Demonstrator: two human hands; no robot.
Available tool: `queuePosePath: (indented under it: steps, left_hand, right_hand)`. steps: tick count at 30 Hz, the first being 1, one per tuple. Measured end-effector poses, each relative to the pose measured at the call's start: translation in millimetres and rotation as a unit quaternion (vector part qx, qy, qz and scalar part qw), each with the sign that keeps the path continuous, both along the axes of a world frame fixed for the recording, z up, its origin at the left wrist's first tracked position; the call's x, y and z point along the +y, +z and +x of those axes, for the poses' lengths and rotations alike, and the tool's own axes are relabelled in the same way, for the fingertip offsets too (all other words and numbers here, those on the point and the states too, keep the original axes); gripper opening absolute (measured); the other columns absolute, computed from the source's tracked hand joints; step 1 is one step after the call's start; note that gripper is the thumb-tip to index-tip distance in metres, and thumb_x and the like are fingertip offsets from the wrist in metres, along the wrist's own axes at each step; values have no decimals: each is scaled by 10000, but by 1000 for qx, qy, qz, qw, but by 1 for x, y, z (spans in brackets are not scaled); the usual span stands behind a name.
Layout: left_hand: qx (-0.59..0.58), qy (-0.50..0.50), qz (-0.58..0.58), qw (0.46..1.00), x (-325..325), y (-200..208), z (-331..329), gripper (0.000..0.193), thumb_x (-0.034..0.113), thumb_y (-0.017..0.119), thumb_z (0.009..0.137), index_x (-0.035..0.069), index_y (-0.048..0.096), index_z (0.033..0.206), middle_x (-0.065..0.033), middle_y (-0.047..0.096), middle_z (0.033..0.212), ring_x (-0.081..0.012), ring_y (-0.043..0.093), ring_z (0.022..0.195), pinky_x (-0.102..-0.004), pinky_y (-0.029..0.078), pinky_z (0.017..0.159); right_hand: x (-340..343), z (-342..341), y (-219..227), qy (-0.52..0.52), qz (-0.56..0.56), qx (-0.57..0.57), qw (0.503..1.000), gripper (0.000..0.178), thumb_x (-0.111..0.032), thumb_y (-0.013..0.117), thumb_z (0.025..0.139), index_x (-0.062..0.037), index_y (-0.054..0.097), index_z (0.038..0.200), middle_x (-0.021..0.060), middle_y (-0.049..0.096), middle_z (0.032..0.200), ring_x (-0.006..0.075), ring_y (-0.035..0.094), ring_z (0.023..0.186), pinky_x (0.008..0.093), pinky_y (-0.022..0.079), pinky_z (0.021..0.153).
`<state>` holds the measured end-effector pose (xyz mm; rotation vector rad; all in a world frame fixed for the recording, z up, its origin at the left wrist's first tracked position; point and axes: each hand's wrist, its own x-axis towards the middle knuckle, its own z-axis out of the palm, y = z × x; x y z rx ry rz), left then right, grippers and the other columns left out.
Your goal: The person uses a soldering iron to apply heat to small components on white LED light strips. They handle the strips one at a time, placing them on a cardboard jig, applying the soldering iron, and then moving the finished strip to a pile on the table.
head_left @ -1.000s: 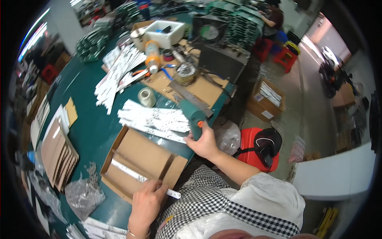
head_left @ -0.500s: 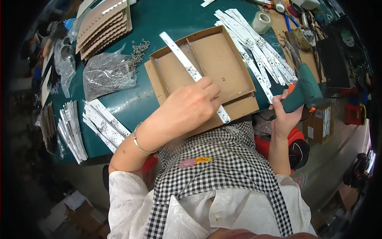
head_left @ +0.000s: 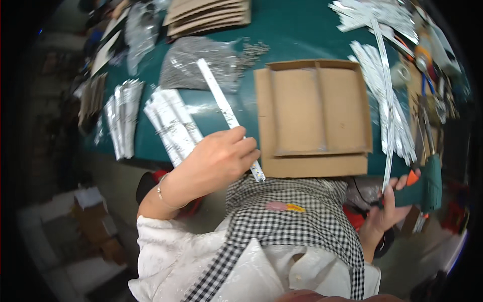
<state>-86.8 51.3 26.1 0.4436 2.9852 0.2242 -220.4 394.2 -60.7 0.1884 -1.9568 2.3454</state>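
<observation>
- A slim white strip dotted with tiny components (head_left: 220,98) slants from near right to far left over the green bench (head_left: 292,30), left of the shallow brown cardboard box (head_left: 312,166).
- The left hand (head_left: 224,153), the nearer one, grasps that strip toward its near end, fingers curled.
- The right hand (head_left: 386,214) grips a green pistol-shaped tool (head_left: 430,189); a longer white strip (head_left: 388,100) appears pinched there too, pointing far.

I can't see the middle of the white strip (head_left: 219,95) behind the left hand (head_left: 226,153). The far edge of the tabletop (head_left: 297,30) and the cardboard stack (head_left: 209,20) are cut off. The right hand (head_left: 385,215) partly hides the green tool (head_left: 432,183); small metal pieces (head_left: 251,53) blur together.
</observation>
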Motion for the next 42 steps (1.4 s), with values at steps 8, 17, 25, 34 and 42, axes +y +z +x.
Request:
queuePosePath:
  steps: [8,17,25,34,42]
  left_hand:
    - [-26,87,-46,995,-27,-9,55,269,92,646,706,43,747,951,-19,623,943,-187,548,825,-302,528,684]
    - [-22,162,-84,983,-59,-12,86,251,73,641,717,71,760,938,-16,649,906,-192,579,843,-315,533,729]
    - [-37,187,-90,977,-68,-26,93,256,71,642,735,73,766,959,-12,664,935,-191,586,862,-307,539,760]
    - [-22,203,-6,979,-78,-33,94,273,36,658,756,52,761,1008,-37,704,1033,-218,608,889,-333,540,793]
    - [-5,219,49,974,-65,-26,81,355,-74,645,716,23,732,1046,-97,684,1010,-280,637,928,-370,539,805]
  right_hand:
    - [-29,28,0,164,76,-104,978,848,145,675,733,62,283,1480,68,473,929,132,565,678,241,511,554]
    - [-33,41,-11,155,131,-101,974,847,171,663,768,30,273,1507,61,482,954,115,565,719,234,534,580]
    - [-23,42,-16,135,112,-85,981,857,162,670,769,12,276,1515,63,477,969,115,562,742,222,542,576]
    - [-31,42,-25,171,91,-109,975,868,134,731,757,24,302,1504,51,486,965,124,565,727,247,514,623]
    - [-15,43,-52,159,109,-107,975,874,164,719,694,21,366,1480,41,523,964,110,561,770,247,496,708]
